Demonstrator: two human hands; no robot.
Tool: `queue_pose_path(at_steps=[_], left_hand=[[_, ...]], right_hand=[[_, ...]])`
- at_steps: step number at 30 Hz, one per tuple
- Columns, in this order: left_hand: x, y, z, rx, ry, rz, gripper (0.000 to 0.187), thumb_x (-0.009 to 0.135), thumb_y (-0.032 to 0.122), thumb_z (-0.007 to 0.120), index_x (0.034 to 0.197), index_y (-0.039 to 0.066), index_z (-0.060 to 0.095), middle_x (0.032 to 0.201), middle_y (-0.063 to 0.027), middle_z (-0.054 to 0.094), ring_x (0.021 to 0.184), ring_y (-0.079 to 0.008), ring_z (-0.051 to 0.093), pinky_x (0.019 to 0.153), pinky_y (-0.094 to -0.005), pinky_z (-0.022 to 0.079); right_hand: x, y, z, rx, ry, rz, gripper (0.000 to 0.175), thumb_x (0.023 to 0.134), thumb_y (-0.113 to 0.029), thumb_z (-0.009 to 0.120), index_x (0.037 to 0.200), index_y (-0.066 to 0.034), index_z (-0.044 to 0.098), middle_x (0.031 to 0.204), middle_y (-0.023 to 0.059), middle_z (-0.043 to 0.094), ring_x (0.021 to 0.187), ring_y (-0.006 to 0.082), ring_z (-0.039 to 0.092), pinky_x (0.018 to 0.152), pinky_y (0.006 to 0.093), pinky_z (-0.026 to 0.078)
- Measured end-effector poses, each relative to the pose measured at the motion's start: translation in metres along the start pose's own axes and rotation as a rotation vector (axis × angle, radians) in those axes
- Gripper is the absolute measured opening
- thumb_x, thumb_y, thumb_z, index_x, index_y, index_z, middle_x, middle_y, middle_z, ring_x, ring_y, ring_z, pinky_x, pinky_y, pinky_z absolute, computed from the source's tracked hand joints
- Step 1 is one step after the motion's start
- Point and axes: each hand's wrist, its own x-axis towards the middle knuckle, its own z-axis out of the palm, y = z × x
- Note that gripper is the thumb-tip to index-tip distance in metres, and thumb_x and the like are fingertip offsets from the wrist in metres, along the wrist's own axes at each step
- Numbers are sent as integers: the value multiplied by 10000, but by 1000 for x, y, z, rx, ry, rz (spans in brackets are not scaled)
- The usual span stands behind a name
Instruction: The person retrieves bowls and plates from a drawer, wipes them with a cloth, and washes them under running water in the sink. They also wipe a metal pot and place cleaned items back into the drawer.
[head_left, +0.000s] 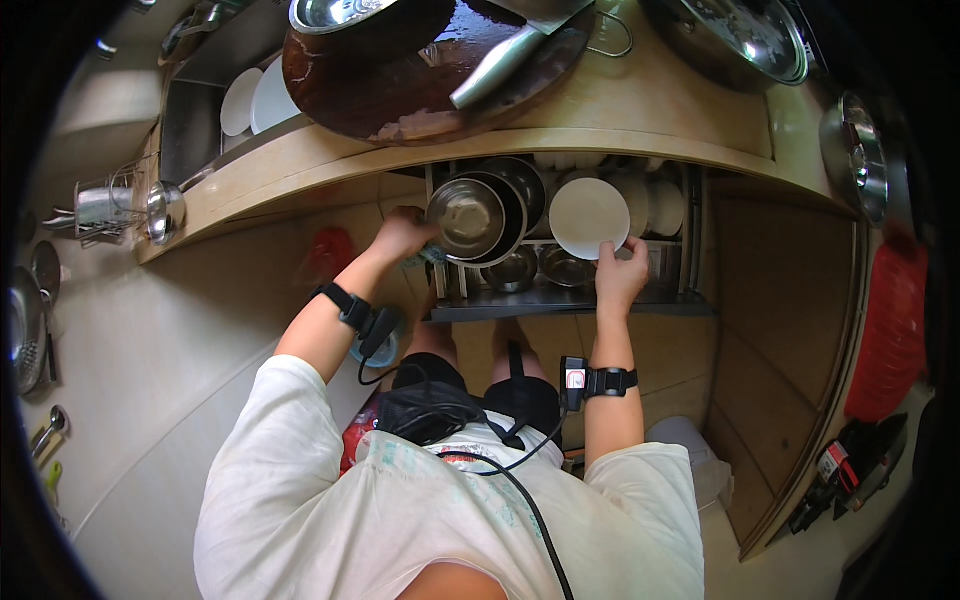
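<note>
My right hand (624, 268) pinches the near rim of a white plate (589, 217) above a pulled-out metal drawer (570, 306). On the drawer's left side, my left hand (406, 232) is at the rim of a stainless steel bowl (469, 219) and has a bluish cloth (426, 256) under its fingers. That bowl sits in a larger one, with a dark round pan or bowl (529, 187) behind. Small metal bowls (511, 270) lie in the drawer's front part, and more white dishes (664, 208) stand at its right.
Over the drawer juts the counter edge (652, 142), bearing a round wooden chopping board (360, 97), a cleaver (499, 66) and a lidded pan (739, 45). White plates (240, 101) are in the sink at the left. A cabinet side (780, 315) bounds the right.
</note>
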Motion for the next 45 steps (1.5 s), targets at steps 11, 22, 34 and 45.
queue_pose_path(at_steps=[11,22,34,45], left_hand=[[47,8,25,73,-63,-34,515,662,410,617,890,-51,652,862,-268,633,827,-392,623,731,-420,503],[72,-4,46,215,60,201,422,683,385,622,676,-37,629,619,-223,596,618,-339,621,597,-404,486],[86,13,47,565,-189,62,492,804,425,492,955,-16,650,982,-253,622,948,-385,595,824,-444,479],[67,40,33,591,-239,25,413,823,362,489,972,12,651,1002,-230,624,919,-365,606,825,-426,471]], right_hand=[[-13,9,-27,265,32,239,270,743,-107,609,953,44,534,819,131,618,639,193,633,524,300,546],[-12,19,-47,345,64,320,258,741,-65,605,953,47,508,808,89,581,635,155,591,533,289,553],[-11,23,-53,399,52,331,261,744,-49,609,958,46,494,893,119,587,677,186,615,530,296,552],[-17,18,-22,410,-127,299,236,742,-62,618,941,41,543,824,138,647,691,174,632,580,301,544]])
